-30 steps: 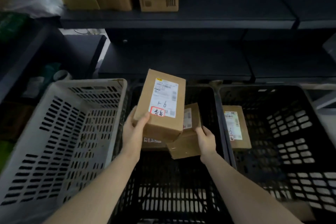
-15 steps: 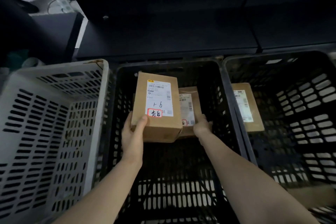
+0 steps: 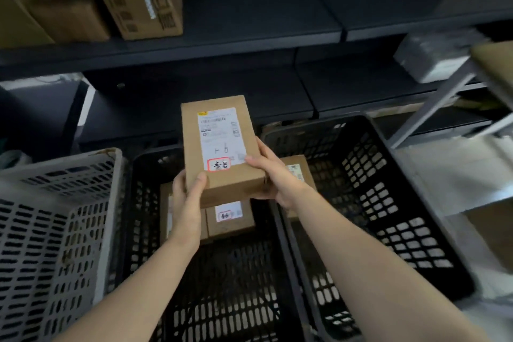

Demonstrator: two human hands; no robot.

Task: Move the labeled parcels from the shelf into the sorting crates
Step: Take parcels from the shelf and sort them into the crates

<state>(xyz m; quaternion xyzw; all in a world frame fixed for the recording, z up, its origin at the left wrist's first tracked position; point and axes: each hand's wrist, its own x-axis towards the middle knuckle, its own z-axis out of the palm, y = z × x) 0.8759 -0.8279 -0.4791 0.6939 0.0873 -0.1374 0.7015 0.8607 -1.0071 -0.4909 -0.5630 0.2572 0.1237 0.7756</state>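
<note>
Brown cardboard parcel with a white printed label and a red-boxed handwritten mark [image 3: 222, 147]: held in the air over the far half of the middle black slotted plastic crate [image 3: 138, 216], label up. Its long axis runs from the crate's near side toward its far side, and both hands have the near end.

Left hand [image 3: 187, 197] grips the near-left corner, thumb on the top face, fingers hidden beneath. Right hand [image 3: 274, 175] is curled round the right edge a little farther along, thumb on the label's corner.

Directly below, inside the crate, lie two smaller brown labelled parcels [image 3: 230, 219]. Judgement: the drop is straight down, the hands letting go nearly together.

Right of the crate, a second black slotted crate [image 3: 374, 175] holds one brown parcel [image 3: 298, 172]. To its left stands a grey slotted crate [image 3: 69, 216]. Beyond it rises dark metal shelving [image 3: 222, 39] with large brown cartons [image 3: 138, 0]
</note>
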